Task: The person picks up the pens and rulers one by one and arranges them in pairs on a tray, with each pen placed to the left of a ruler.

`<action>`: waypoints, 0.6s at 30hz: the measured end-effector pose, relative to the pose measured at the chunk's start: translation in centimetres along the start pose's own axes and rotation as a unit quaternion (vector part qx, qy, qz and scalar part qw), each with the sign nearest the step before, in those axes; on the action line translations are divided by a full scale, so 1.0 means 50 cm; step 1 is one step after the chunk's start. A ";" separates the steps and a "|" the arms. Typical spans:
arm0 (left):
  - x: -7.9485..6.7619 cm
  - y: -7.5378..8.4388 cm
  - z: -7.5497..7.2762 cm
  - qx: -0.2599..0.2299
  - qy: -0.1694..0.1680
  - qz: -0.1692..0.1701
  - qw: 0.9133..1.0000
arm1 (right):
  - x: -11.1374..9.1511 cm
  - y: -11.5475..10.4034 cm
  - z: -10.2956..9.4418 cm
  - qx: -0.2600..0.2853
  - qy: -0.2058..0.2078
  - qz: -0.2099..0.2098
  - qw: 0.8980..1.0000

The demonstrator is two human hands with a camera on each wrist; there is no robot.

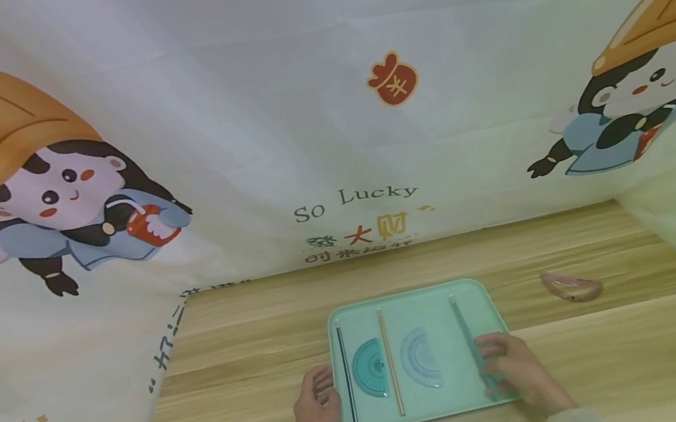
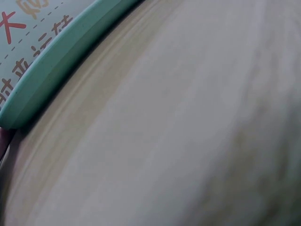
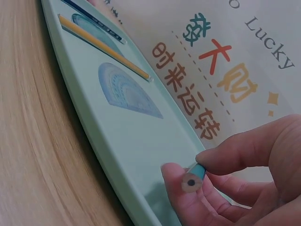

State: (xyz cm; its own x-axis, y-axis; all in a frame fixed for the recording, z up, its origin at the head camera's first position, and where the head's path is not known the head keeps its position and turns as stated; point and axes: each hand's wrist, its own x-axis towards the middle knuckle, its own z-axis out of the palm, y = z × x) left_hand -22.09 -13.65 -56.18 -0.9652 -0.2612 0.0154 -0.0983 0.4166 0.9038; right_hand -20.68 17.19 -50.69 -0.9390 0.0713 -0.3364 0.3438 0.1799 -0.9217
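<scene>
My right hand [image 1: 515, 366] pinches a teal pencil [image 1: 463, 323] between thumb and fingers, over the right side of a mint-green tray [image 1: 456, 407]. In the right wrist view the pencil's flat end [image 3: 192, 182], with a dark core, points toward the camera. My left hand [image 1: 317, 412] rests against the tray's left edge, fingers loosely bent. On the tray, from left to right, lie a dark pencil [image 1: 347, 375], a teal protractor [image 1: 370, 370], a yellow pencil [image 1: 390, 362] and a clear bluish protractor [image 1: 420, 359]. Most of the left hand is out of its wrist view.
A pinkish clear curved piece, shaped like a protractor [image 1: 572, 286], lies on the wooden table [image 1: 591, 348] to the right of the tray. White printed cloth [image 1: 238, 146] walls in the table at the back and both sides.
</scene>
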 end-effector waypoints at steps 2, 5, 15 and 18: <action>-0.001 0.001 -0.001 0.001 0.000 -0.003 1.000 | 0.001 0.000 0.005 0.002 -0.002 0.001 1.000; -0.002 0.004 -0.002 0.000 0.000 -0.004 1.000 | 0.001 0.000 0.011 0.005 -0.007 0.001 1.000; 0.000 0.000 -0.001 -0.001 -0.002 -0.001 1.000 | 0.005 -0.004 0.035 0.000 0.005 0.009 1.000; -0.001 -0.001 -0.001 -0.001 -0.001 -0.001 1.000 | 0.006 -0.005 0.042 0.004 0.008 0.006 1.000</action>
State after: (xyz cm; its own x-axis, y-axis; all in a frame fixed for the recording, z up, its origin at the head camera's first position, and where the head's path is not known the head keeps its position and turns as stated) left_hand -22.05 -13.69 -56.18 -0.9655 -0.2602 0.0133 -0.0992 0.4144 0.9047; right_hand -21.04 15.08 -50.99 -0.9346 0.0895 -0.3444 0.3550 0.1719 -0.9189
